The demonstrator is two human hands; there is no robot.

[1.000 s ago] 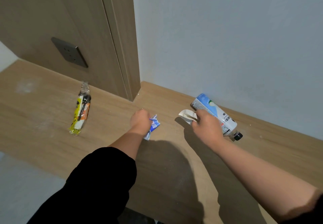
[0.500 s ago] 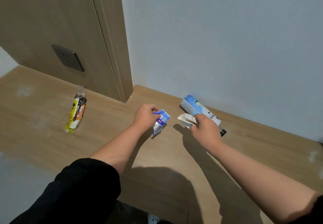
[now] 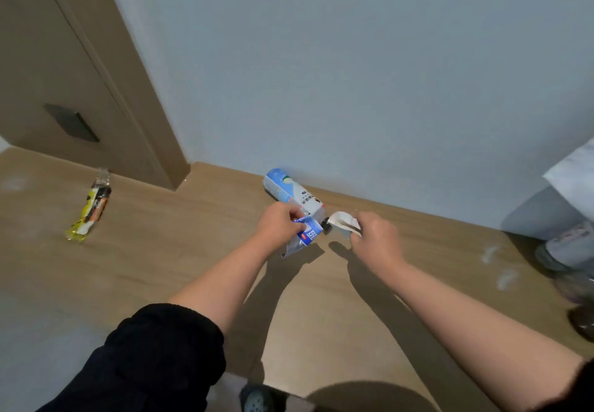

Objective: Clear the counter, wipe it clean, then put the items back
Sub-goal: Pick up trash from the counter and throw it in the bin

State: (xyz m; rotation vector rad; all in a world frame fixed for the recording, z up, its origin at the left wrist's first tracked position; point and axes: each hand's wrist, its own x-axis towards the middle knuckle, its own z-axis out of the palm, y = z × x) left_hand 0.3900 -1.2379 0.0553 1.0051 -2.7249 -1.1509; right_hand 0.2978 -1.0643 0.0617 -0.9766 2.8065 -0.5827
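My left hand (image 3: 279,224) grips a crumpled blue and silver wrapper (image 3: 305,236), lifted a little above the wooden counter (image 3: 180,250). Just to its right, my right hand (image 3: 377,237) pinches a crumpled white paper (image 3: 342,222). Behind both hands a blue and white bottle (image 3: 291,193) with a black cap lies on its side near the wall. A yellow and orange snack packet (image 3: 92,208) lies on the counter at the far left.
A wooden panel with a dark socket plate (image 3: 71,122) rises at the back left. Blurred clear plastic items (image 3: 572,250) and a white marbled surface (image 3: 572,173) sit at the right edge. White dust marks (image 3: 496,267) streak the counter on the right.
Both hands have moved to the right along the counter with the wrapper and the white paper. The hands are closer together, in front of the bottle's cap. The view has swung right.
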